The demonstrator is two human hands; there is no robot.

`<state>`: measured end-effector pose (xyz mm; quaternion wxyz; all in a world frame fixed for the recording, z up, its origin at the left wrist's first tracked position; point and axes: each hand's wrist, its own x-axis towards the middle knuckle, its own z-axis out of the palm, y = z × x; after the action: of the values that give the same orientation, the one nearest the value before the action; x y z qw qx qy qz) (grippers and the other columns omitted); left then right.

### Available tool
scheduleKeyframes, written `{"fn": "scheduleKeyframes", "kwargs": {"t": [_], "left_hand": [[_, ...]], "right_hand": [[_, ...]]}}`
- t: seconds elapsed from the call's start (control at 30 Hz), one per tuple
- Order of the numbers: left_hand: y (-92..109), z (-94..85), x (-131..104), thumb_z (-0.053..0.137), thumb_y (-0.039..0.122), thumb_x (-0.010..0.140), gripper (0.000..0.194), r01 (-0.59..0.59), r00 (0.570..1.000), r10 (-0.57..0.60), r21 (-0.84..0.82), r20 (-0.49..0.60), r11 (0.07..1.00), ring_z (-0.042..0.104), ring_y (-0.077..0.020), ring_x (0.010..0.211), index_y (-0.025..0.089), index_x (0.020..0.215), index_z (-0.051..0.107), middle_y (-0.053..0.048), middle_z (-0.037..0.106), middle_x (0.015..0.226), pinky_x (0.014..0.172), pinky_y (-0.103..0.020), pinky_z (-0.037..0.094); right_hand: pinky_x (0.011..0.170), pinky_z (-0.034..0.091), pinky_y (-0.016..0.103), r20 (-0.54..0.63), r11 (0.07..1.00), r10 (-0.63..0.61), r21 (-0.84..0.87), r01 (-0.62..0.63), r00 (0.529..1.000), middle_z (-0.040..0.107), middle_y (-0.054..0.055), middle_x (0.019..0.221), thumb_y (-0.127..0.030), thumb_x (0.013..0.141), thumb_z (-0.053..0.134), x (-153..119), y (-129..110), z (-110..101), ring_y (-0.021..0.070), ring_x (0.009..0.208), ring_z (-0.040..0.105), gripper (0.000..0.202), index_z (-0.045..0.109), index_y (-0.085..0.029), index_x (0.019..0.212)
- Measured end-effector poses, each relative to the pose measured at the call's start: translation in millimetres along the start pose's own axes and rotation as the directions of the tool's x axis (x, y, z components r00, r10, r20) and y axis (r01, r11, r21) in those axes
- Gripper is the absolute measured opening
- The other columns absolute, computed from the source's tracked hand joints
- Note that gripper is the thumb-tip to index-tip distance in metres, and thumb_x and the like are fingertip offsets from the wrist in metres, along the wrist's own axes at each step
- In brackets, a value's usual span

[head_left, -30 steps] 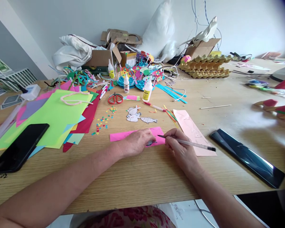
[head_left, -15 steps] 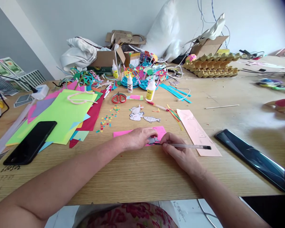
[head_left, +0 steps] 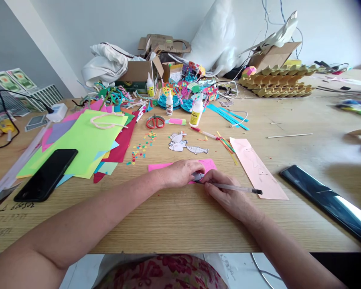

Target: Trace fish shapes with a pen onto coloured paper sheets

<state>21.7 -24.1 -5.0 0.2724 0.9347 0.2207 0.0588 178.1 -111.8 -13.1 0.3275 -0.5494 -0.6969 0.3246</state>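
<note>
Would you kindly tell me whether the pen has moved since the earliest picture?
Yes. Judged against the red scissors, the pen in the right hand has shifted left and toward the person.

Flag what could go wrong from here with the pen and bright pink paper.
The paper fish under the left hand might shift if that hand eases. The pen in the right hand points close to the near edge of the bright pink paper and could slip onto the table.
</note>
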Motion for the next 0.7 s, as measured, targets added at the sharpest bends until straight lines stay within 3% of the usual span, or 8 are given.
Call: {"fn": "scheduleKeyframes", "kwargs": {"t": [0.7], "left_hand": [[-6.6,5.9,0.6,0.049,0.004,0.082,0.016,-0.029,0.999,0.029,-0.002,-0.017,1.000,0.053,-0.0142,0.092,0.015,0.091,0.056,-0.003,0.058,0.096,0.082,-0.023,0.040]], "right_hand": [[0.051,0.034,0.023,0.009,0.993,0.001,-0.117,0.000,1.000,0.052,-0.004,0.059,-0.017,0.077,0.043,-0.2,-3.5,2.8,0.0118,0.053,0.044,0.009,0.050,-0.021,0.075]]}}
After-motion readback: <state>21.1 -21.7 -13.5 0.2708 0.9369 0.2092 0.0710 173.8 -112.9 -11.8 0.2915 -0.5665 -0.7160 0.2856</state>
